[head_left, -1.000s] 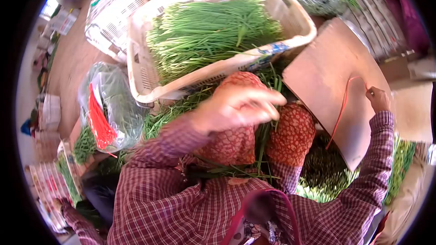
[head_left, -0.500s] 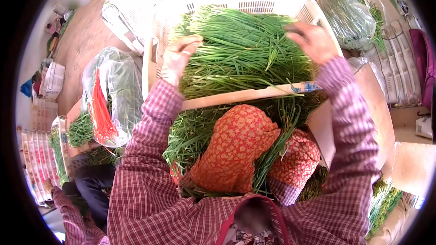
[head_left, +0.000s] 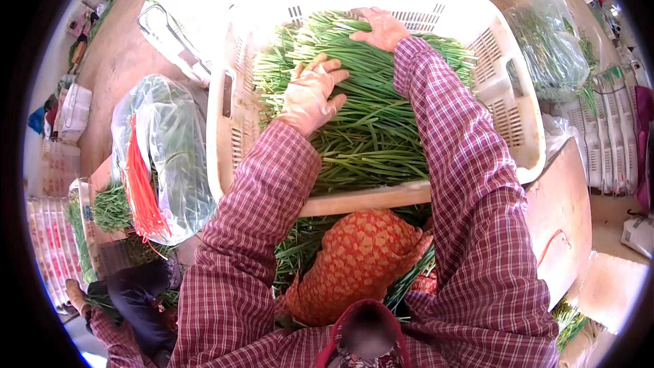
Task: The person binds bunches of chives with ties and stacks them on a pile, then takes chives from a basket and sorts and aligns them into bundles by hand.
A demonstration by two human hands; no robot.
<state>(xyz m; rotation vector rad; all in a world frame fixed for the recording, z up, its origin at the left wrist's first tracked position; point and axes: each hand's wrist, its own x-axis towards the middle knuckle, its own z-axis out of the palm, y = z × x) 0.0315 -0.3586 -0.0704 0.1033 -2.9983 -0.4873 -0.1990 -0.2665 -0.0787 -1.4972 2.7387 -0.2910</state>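
A white plastic crate (head_left: 528,116) stands in front of me, holding a thick layer of long garlic chives (head_left: 375,123). On the left part of the layer lies my left hand (head_left: 313,92), palm down with its fingers spread. My right hand (head_left: 383,28) rests over the far side of the chives, near the crate's back wall. Its thumb and fingers are apart, though some fingertips are hard to make out. A wooden strip (head_left: 368,199) runs along the near side of the crate.
Orange-red flowered cloth (head_left: 361,259) covers a rounded form below the crate, with more greens around it. Bagged greens (head_left: 180,157) with red ties (head_left: 143,184) stand left, another bag (head_left: 552,48) back right. Cardboard (head_left: 562,211) flanks the right. Another person's dark-clothed leg (head_left: 139,300) shows lower left.
My right hand has moved left and away from me, from the crate's right side to the far chives. My left hand has shifted right and lies flat on them. The view has shifted slightly.
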